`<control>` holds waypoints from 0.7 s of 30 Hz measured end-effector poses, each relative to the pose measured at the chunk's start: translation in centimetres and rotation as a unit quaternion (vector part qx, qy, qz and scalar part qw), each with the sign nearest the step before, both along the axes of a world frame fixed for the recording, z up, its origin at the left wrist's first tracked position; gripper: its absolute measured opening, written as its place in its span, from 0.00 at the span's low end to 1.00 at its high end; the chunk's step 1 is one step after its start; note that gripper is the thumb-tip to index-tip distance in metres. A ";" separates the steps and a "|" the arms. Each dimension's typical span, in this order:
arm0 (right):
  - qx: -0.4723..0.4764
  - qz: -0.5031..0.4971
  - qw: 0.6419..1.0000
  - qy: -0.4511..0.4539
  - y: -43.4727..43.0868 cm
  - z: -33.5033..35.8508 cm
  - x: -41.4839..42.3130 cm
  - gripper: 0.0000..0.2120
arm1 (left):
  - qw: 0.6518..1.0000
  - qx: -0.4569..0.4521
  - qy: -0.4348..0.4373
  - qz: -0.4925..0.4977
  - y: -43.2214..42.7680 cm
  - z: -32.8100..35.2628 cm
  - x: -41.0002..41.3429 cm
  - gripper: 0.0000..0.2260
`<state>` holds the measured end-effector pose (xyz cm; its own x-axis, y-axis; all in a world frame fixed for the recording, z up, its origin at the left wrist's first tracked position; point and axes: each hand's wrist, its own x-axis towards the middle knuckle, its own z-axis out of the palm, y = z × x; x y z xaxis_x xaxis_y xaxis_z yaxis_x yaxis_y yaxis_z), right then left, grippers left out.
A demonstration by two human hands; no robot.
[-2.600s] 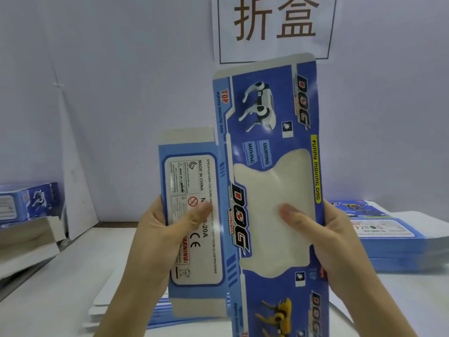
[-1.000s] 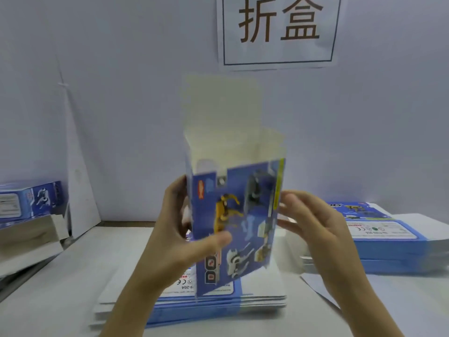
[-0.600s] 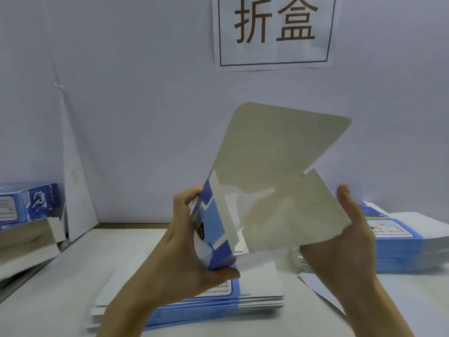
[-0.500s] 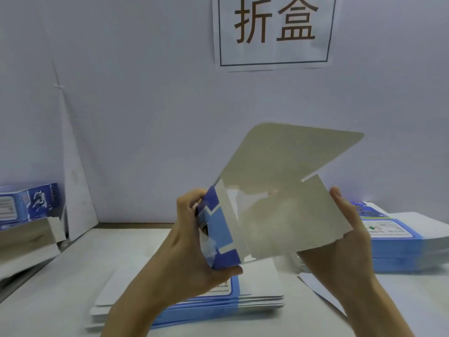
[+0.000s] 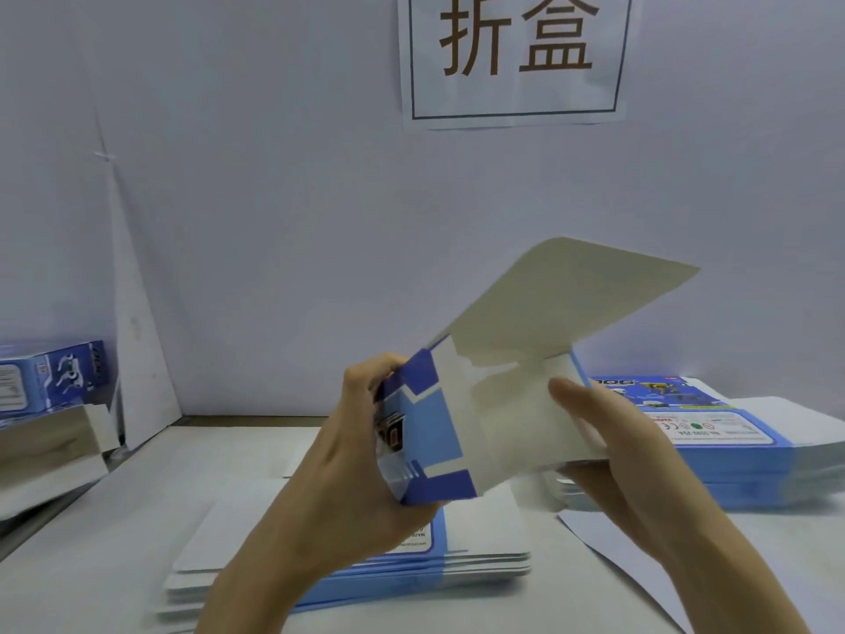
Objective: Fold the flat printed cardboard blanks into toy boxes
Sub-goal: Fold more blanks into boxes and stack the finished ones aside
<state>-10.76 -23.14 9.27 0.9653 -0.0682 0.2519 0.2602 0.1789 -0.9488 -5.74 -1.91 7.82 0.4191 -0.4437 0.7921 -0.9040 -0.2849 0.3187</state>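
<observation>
Half-folded box (image 5: 434, 432) hangs in midair above the near stack of blanks (image 5: 484, 558), my left hand (image 5: 347, 473) gripping its blue end, my right hand (image 5: 612, 455) pinching its grey flap (image 5: 512, 427), thumb on top.

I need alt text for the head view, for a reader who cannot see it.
A person holds a half-folded blue box above a table: the left hand grips its body, the right hand pinches an end flap, and the grey lid flap stands open. Flat blanks lie below.

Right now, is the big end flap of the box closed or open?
Open: the big flap sticks up and out, away from the box end.
</observation>
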 end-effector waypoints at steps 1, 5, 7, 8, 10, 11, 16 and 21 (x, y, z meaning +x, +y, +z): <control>-0.052 -0.041 0.998 0.005 -0.1 -0.1 0.2 0.09 | 1.000 0.002 -0.001 -0.001 0.0 0.0 0.0 0.45; -0.239 -0.180 0.954 -0.027 0.1 -0.3 0.9 0.17 | 1.000 0.010 0.002 0.003 0.2 0.1 0.3 0.45; -0.266 -0.180 0.947 -0.030 0.4 -0.2 0.8 0.18 | 1.000 0.003 -0.004 0.013 0.4 0.0 0.6 0.45; -0.263 -0.165 0.950 -0.026 0.4 -0.2 0.7 0.19 | 1.000 0.001 -0.004 0.021 0.6 -0.1 0.8 0.47; -0.221 -0.110 0.969 0.014 0.4 0.0 0.5 0.17 | 0.999 0.002 -0.009 0.032 1.0 -0.1 1.2 0.48; -0.196 -0.078 0.977 0.037 0.4 0.0 0.3 0.15 | 0.999 0.007 -0.010 0.035 1.2 -0.1 1.3 0.48; -0.227 -0.158 0.960 0.045 0.2 -0.6 1.0 0.16 | 1.000 0.000 0.014 0.026 1.4 -0.2 1.1 0.47; -0.220 -0.196 0.955 0.003 -0.1 -0.4 0.9 0.18 | 0.999 0.008 0.048 0.012 1.3 -0.3 1.0 0.43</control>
